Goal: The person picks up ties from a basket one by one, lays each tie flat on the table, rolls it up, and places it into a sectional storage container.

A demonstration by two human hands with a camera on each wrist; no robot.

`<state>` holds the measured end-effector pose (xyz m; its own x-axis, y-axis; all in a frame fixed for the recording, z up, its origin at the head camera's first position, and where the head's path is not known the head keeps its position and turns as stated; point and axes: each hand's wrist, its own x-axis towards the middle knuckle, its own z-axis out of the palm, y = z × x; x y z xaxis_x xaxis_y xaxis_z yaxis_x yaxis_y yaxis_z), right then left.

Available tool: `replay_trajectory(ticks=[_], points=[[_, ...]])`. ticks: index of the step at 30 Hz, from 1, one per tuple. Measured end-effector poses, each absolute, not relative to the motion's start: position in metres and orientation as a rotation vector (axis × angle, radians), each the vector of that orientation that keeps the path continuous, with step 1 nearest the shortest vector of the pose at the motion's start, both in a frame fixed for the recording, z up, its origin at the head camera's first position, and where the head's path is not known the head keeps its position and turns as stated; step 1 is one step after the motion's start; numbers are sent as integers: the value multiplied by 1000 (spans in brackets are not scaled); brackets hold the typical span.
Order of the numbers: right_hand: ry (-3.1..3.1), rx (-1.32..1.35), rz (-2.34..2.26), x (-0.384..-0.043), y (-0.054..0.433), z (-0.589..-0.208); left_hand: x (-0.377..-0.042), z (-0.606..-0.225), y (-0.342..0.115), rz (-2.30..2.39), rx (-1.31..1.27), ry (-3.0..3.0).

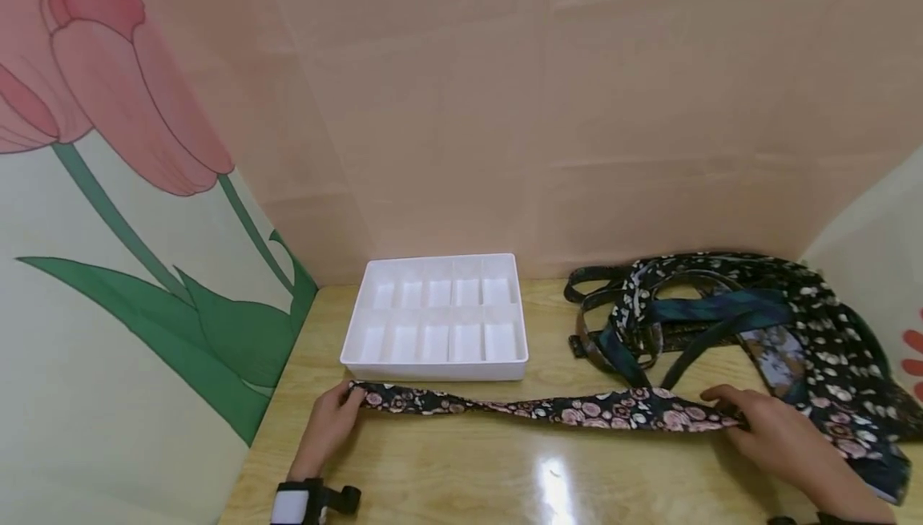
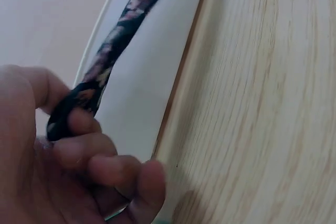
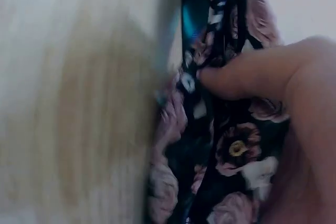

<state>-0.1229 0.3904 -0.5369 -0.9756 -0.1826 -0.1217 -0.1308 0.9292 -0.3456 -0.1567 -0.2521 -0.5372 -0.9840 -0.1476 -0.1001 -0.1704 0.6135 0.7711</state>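
Observation:
A dark necktie [image 1: 591,411] with pink and white flowers stretches between my two hands along the front of the white tray. It twists near its middle and is broader toward the right. My left hand [image 1: 333,417] pinches its narrow end by the tray's front left corner; in the left wrist view, curled fingers [image 2: 84,148] hold the fabric. My right hand [image 1: 775,433] grips the other end, beside the pile of cloth. In the right wrist view, a digit [image 3: 236,80] presses on the flowered cloth [image 3: 239,148].
Behind the necktie stands the white tray [image 1: 433,371], divided into several compartments. At the right lies a tangled pile of neckties [image 1: 721,300], floral and dark plaid, reaching the table's right side. The pinkish wall covering [image 1: 447,132] rises behind the wooden table [image 1: 447,477].

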Motion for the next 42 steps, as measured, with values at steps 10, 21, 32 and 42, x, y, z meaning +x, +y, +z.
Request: replay_trajectory(ticks=[10,21,32,42], points=[[2292,-340,-1083,-128,400,-527,-154,-538,-257,1388,-392,2810],[2782,-270,-680,-116,396,-530,-156,-539,-273,1389,-543,2835],[2988,-297,-243,-104,408,-539,-158,-540,-278,1399,-541,2824],[2742,-54,-694,-100,404,-516,-158,-541,-281,1407,-592,2861]])
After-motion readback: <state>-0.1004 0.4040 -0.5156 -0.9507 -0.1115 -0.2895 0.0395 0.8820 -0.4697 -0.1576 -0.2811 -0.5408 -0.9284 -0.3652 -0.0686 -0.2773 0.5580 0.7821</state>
